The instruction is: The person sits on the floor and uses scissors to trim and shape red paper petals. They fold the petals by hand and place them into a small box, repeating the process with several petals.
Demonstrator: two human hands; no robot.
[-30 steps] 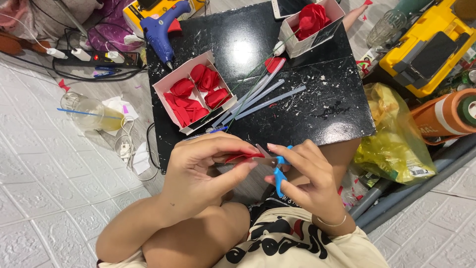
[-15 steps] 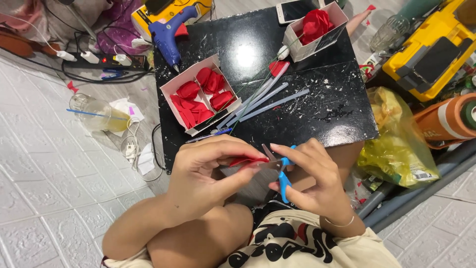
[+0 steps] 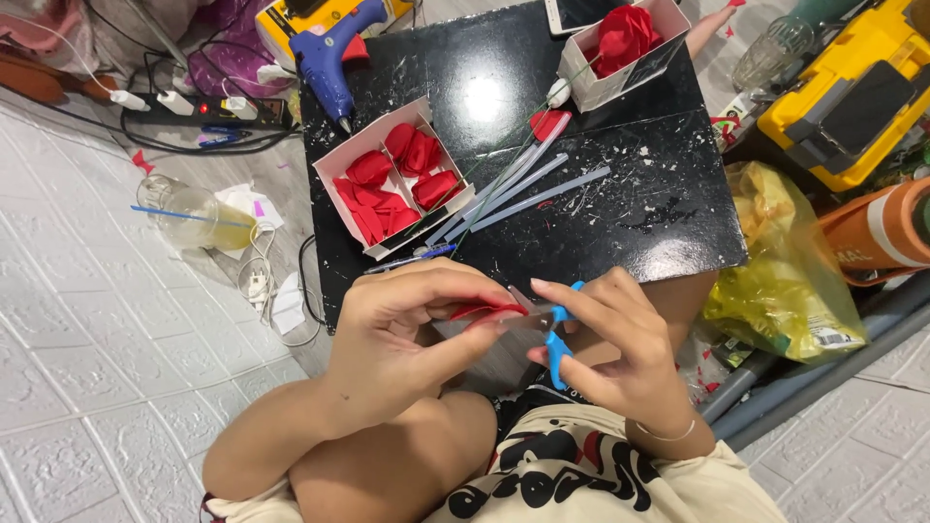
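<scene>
A small red piece (image 3: 481, 312) is pinched between thumb and fingertips of the left hand (image 3: 407, 334), just in front of the black board (image 3: 620, 208). Blue-handled scissors (image 3: 554, 339) are gripped by the right hand (image 3: 620, 344), fingers through the loops, blades touching the red piece. A white box of red petals (image 3: 392, 184) and a blue glue gun (image 3: 325, 58) are seen beyond.

Two white boxes (image 3: 392, 181), perhaps four glue sticks (image 3: 528, 189).
</scene>
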